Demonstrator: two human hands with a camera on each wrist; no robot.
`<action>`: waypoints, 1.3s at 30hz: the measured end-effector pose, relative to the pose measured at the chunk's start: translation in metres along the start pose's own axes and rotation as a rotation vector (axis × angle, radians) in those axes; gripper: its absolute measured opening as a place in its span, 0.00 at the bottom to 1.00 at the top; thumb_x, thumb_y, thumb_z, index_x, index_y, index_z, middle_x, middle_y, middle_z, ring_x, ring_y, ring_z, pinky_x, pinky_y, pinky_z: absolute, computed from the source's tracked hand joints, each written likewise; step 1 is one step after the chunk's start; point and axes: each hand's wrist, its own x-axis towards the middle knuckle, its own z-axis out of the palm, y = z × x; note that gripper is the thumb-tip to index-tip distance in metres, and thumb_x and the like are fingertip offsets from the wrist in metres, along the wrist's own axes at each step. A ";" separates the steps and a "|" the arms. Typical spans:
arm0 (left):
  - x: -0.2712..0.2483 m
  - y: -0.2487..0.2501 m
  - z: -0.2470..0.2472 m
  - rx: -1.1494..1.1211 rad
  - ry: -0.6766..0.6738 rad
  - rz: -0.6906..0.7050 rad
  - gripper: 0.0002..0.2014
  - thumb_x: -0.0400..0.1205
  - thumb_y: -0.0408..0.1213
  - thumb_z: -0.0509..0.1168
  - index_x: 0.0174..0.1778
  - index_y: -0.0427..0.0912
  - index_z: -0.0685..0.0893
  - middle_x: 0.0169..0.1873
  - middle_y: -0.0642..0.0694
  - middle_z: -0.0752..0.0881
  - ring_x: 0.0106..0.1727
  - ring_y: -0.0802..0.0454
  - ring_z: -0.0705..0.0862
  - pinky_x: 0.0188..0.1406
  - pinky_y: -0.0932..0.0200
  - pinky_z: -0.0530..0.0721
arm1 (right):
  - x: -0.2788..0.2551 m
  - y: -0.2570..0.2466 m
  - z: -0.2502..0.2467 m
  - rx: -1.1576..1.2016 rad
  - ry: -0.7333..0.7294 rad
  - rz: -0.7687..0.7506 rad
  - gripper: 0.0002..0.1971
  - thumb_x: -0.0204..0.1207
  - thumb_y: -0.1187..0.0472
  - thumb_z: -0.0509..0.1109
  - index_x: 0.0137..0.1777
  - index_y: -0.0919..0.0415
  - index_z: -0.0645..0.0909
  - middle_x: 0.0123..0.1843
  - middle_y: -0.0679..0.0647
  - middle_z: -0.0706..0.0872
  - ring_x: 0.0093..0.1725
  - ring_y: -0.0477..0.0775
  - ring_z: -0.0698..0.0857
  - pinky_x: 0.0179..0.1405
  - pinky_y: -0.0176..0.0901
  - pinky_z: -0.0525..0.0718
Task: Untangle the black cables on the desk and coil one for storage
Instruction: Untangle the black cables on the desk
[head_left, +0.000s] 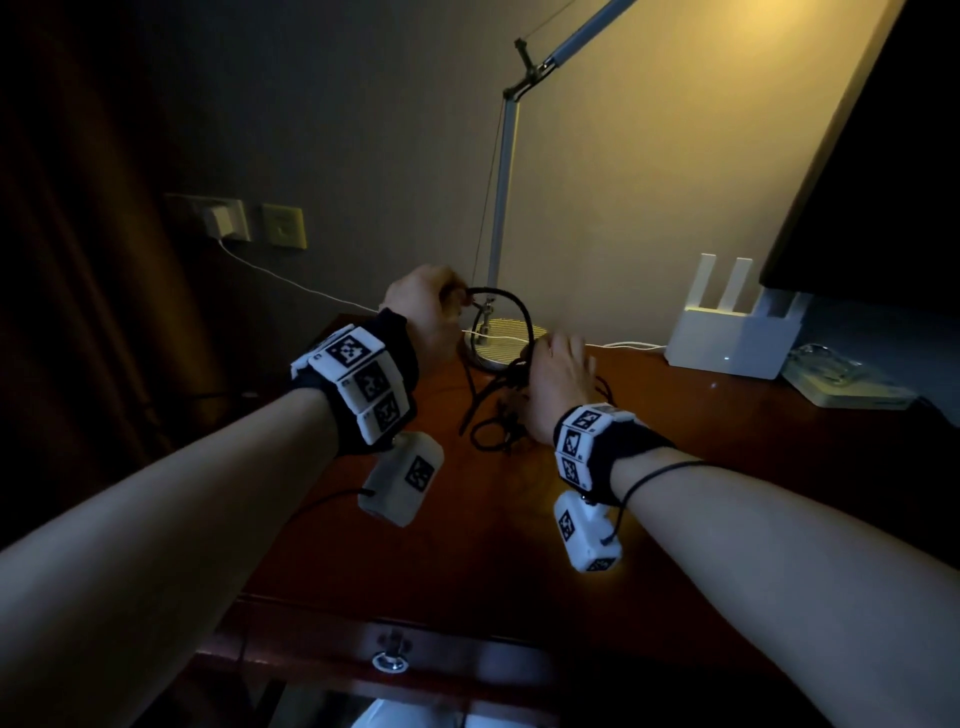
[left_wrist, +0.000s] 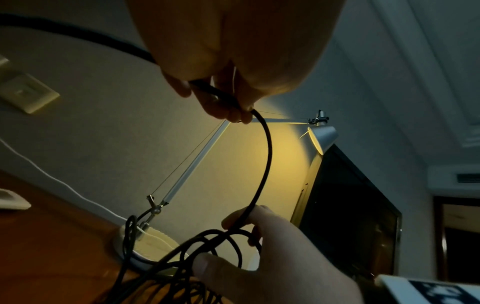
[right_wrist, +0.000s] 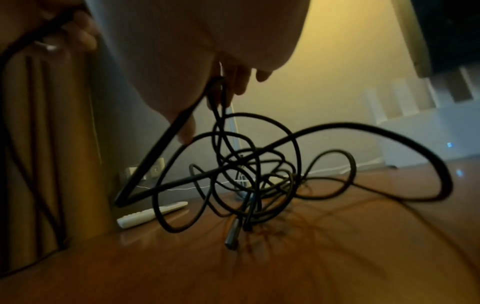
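A tangle of black cables (head_left: 493, 415) lies on the wooden desk (head_left: 509, 535), partly lifted off it. My left hand (head_left: 457, 299) is raised above the desk and pinches one black cable (left_wrist: 267, 148) between thumb and fingers (left_wrist: 223, 107). That cable arcs down to my right hand (head_left: 558, 374), whose fingers (left_wrist: 249, 226) curl round it just above the tangle. In the right wrist view several loops (right_wrist: 246, 174) hang from my right hand (right_wrist: 226, 90), and a metal plug (right_wrist: 232, 238) points down at the desk. The fingertips are hidden in the head view.
A desk lamp stands with its round base (head_left: 498, 345) right behind the cables. A white router (head_left: 732, 332) and a dark screen (head_left: 883, 156) are at the right. A white charger cable (head_left: 291, 275) runs from the wall socket. A white remote (right_wrist: 150, 214) lies at the left.
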 end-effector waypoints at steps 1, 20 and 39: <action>0.001 0.000 0.000 -0.012 0.003 0.011 0.10 0.85 0.31 0.58 0.56 0.46 0.82 0.57 0.45 0.83 0.58 0.45 0.82 0.59 0.47 0.83 | -0.001 0.000 0.000 0.057 0.015 -0.004 0.29 0.75 0.46 0.72 0.69 0.62 0.73 0.70 0.56 0.72 0.71 0.60 0.66 0.69 0.53 0.67; -0.004 0.010 0.049 0.570 -0.202 0.159 0.11 0.83 0.46 0.62 0.58 0.52 0.83 0.60 0.47 0.80 0.67 0.44 0.73 0.65 0.42 0.62 | 0.007 -0.003 0.009 0.247 -0.065 0.025 0.03 0.80 0.62 0.68 0.44 0.56 0.78 0.45 0.52 0.77 0.48 0.59 0.82 0.41 0.46 0.77; 0.016 -0.030 0.016 0.442 -0.006 -0.086 0.18 0.80 0.32 0.61 0.66 0.50 0.79 0.69 0.41 0.74 0.76 0.42 0.67 0.81 0.37 0.47 | -0.001 0.017 0.000 0.393 -0.158 0.142 0.13 0.84 0.57 0.65 0.54 0.63 0.89 0.44 0.59 0.84 0.40 0.58 0.83 0.40 0.40 0.78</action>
